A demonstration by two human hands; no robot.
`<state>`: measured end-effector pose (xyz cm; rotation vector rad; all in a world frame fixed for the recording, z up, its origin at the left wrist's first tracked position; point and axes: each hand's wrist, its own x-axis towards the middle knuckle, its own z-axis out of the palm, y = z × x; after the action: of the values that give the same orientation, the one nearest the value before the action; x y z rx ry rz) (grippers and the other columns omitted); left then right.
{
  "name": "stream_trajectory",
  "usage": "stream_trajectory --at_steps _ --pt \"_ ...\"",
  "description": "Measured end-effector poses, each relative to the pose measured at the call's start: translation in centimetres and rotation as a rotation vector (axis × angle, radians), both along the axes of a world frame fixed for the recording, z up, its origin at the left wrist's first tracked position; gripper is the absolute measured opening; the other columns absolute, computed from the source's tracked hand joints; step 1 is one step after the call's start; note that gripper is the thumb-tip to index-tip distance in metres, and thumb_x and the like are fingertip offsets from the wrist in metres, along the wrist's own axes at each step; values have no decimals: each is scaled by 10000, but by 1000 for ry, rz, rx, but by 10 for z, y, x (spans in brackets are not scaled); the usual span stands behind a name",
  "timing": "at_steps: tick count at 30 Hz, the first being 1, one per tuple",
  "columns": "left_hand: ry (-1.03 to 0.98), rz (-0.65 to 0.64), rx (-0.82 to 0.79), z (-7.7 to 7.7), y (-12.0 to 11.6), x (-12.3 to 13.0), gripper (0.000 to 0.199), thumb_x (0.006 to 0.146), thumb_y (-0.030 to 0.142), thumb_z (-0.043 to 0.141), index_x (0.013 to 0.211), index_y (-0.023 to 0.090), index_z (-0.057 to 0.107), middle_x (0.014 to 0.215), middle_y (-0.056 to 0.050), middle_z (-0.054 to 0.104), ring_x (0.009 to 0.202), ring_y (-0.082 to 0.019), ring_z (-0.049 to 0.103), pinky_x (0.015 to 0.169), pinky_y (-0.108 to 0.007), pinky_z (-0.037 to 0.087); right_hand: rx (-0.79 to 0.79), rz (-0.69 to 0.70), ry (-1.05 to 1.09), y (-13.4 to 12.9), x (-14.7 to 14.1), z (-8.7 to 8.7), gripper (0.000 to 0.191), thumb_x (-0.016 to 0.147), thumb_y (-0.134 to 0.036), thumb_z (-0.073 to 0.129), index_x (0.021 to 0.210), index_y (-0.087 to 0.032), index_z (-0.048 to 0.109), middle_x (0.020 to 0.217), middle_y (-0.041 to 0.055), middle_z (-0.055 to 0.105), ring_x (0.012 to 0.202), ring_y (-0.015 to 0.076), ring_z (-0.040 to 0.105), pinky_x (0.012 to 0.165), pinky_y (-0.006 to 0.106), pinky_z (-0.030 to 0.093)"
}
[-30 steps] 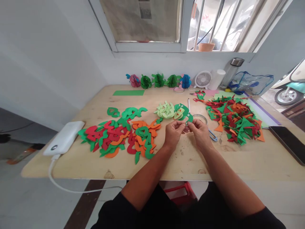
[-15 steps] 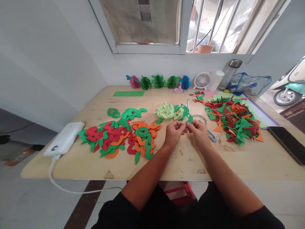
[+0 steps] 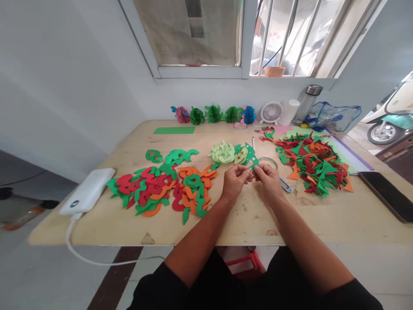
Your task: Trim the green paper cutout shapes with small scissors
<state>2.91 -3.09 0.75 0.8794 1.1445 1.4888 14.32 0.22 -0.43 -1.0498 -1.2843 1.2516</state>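
Observation:
A curved green paper cutout (image 3: 253, 161) with small white patches is held just above the table, its lower end between my hands. My left hand (image 3: 235, 181) is closed, thumb and forefinger pinched at the cutout's lower edge. From the other side my right hand (image 3: 269, 180) pinches the same end, its fingertips almost touching the left ones. Just beyond the hands lie layered pale green paper pieces (image 3: 222, 152) and a pale green shape with red marks (image 3: 240, 155). A roll of clear tape (image 3: 268, 163) and a blue cutter (image 3: 285, 185) rest beside my right hand.
Red, green and orange cutouts (image 3: 158, 183) spread across the left. Paper scraps (image 3: 318, 163) are heaped at the right, near a dark phone (image 3: 387, 194). Folded paper figures (image 3: 213, 113), a small fan (image 3: 271, 113) and a bottle (image 3: 308, 103) line the wall. A white power bank (image 3: 87, 191) sits far left.
The view has shifted slightly. Both hands stay close together on the green cutout, with only a small shift of the fingertips. The things on the table lie as before.

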Motion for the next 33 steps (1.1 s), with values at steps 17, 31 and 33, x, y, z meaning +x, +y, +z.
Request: stream_trajectory --at_steps 17,31,33 --pt "-2 3 10 0 2 -1 203 649 325 655 663 149 555 508 -4 624 453 -95 560 497 -210 431 -21 22 59 1 0 2 284 677 -424 672 582 -176 570 518 -34 517 478 82 421 476 227 320" --pt "-57 8 13 3 2 -5 201 667 337 622 659 142 572 540 -20 628 463 -102 553 512 -230 422 -26 54 85 3 -2 0 270 712 -411 645 594 -178 577 535 -25 545 480 85 426 482 232 321" --pt "-52 12 25 2 2 -5 196 676 330 618 659 140 577 535 -15 620 459 -97 544 508 -226 418 -41 46 102 3 -2 0 279 711 -427 643 603 -177 582 552 -19 558 482 87 435 481 234 327"
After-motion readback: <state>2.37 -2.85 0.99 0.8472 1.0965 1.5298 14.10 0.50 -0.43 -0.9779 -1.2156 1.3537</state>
